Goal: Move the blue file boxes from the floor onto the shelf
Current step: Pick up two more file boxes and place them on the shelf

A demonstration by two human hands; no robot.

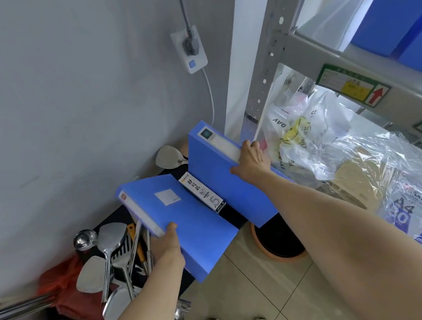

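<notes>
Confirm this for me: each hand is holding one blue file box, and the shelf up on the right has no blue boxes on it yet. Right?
Not quite. The left hand and right hand do each hold a blue file box, but the head view shows blue boxes already standing on the shelf at upper right.

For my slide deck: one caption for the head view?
Each hand, left hand and right hand, holds a blue file box beside the metal shelf.

Two blue file boxes [185, 223] [222, 174] held tilted above the floor.
</notes>
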